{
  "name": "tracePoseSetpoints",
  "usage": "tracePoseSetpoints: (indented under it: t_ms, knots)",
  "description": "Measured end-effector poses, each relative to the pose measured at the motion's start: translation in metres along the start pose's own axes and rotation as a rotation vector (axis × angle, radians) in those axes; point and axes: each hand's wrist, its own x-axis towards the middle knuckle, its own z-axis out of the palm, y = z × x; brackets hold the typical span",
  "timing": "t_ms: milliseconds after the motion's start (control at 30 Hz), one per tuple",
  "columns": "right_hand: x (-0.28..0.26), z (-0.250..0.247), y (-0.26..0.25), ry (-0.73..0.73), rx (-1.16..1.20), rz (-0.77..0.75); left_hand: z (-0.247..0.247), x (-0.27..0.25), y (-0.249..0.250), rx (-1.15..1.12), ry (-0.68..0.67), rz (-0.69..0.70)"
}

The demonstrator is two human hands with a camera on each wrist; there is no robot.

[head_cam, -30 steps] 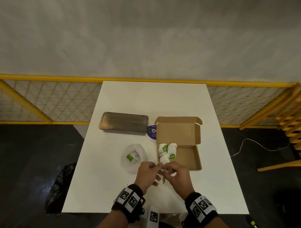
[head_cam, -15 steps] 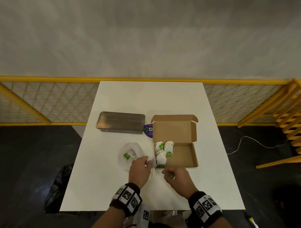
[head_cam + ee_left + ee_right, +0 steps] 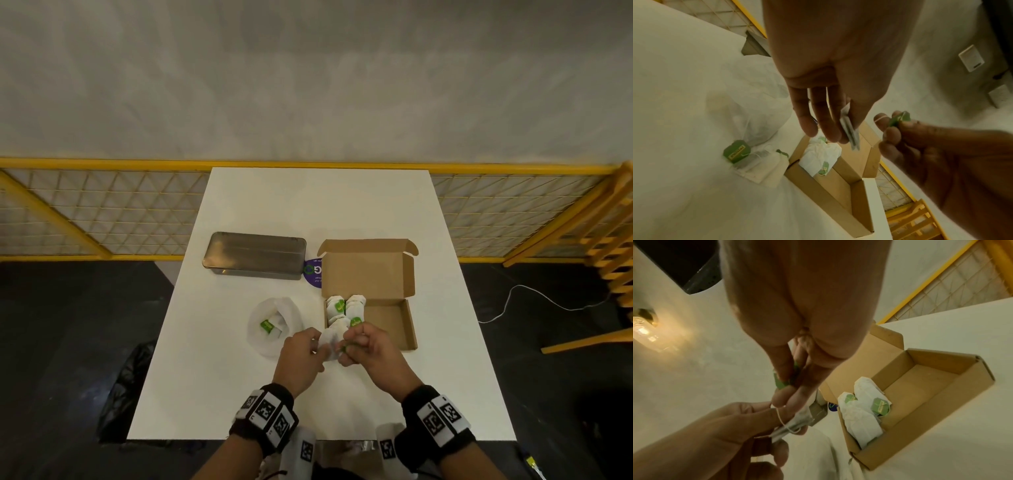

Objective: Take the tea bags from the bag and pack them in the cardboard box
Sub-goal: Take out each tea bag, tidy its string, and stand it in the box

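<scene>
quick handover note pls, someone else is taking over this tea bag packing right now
Left hand: pinches a tea bag just short of the box's near left corner.
Right hand: pinches that bag's green tag; the string runs between the two grips.
Done: about three tea bags sit in the left part of the open cardboard box; its right part is bare.
Left: put the held bag in, then the ones still in the white bag, left of the box; at least one shows.

Both hands have lifted: the left hand (image 3: 301, 356) now holds the tea bag (image 3: 329, 342); the right hand (image 3: 368, 349) apparently pinches its tag.
</scene>
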Motion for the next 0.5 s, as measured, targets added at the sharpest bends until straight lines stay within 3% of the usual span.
tracePoseSetpoints:
  t_ms: [100, 200, 500]
  knots:
    - [0.001, 0.002, -0.002, 0.067, 0.06, 0.039, -0.002, -0.002, 0.004, -0.099, -0.027, -0.006]
    - [0.003, 0.003, 0.0, 0.122, -0.051, 0.03, -0.001, -0.002, 0.006, -0.146, -0.033, -0.006]
    - [0.012, -0.002, 0.004, 0.239, -0.074, 0.117, 0.002, -0.001, 0.015, -0.253, -0.118, 0.03]
